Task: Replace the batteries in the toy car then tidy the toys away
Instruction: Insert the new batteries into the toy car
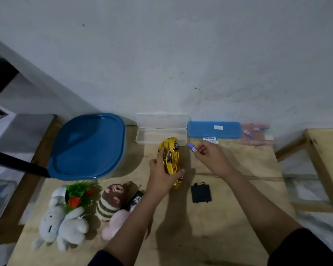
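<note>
A shiny yellow toy car (171, 158) is tipped on its side above the wooden table (229, 217), and my left hand (161, 176) grips it around the middle. To the right of the car, my right hand (208, 153) pinches a small blue and white battery (192, 147) at its fingertips. The black battery cover (201, 193) lies flat on the table below the right hand. White batteries (210, 140) rest by the blue case. Soft toys lie at the front left: a grey plush (60, 225), a brown striped monkey (111, 200) and a pink plush (114, 223).
A large bin with a blue lid (87, 146) stands at the back left. An open clear plastic case (161, 129), a shut blue case (214, 129) and a pink pouch (257, 134) line the wall. A small potted plant (78, 192) stands by the plushes. A second wooden frame (325, 150) is at right.
</note>
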Available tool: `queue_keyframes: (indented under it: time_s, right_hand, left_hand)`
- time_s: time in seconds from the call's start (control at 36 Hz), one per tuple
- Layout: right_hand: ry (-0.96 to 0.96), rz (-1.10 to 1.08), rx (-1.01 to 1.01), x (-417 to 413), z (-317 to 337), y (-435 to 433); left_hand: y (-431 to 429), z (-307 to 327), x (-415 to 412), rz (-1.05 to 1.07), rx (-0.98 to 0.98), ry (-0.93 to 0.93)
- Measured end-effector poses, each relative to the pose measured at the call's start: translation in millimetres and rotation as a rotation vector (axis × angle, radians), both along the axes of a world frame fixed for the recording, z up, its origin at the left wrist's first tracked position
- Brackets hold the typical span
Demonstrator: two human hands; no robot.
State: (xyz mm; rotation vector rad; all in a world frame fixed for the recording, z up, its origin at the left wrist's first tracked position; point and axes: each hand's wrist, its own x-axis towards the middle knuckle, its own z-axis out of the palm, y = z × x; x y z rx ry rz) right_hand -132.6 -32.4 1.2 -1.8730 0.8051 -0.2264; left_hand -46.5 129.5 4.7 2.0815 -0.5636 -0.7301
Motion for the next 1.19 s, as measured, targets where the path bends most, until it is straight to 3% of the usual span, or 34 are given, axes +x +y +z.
queue_keyframes:
  time_s: [0.08,0.25,0.47,0.56,0.81,1.08,1.19]
  right_hand:
    - [-0.126,0.000,0.080,-2,21,4]
    - [-0.212,0.028,0.086,-2,63,5]
    - [-0.376,-0.062,0.085,-10,110,-16]
    - [-0.360,-0.076,-0.020,-13,120,-22]
    - [-0.376,-0.149,-0.174,-23,142,-33]
    - [-0.226,-0.154,-0.476,-30,139,-37]
    - [-0.195,-0.089,-0.546,-27,142,-34]
  left_hand:
    - [0,18,8,0.007,-0.284,0.126]
    - [-19,54,12,0.042,-0.630,0.607]
    - [-49,89,9,-0.145,-0.756,0.755]
    - [-58,101,4,-0.191,-0.795,0.812]
    - [-75,120,-5,-0.241,-0.768,0.821]
    - [-72,122,9,-0.371,-0.527,0.730]
    - [-70,124,13,-0.406,-0.445,0.610]
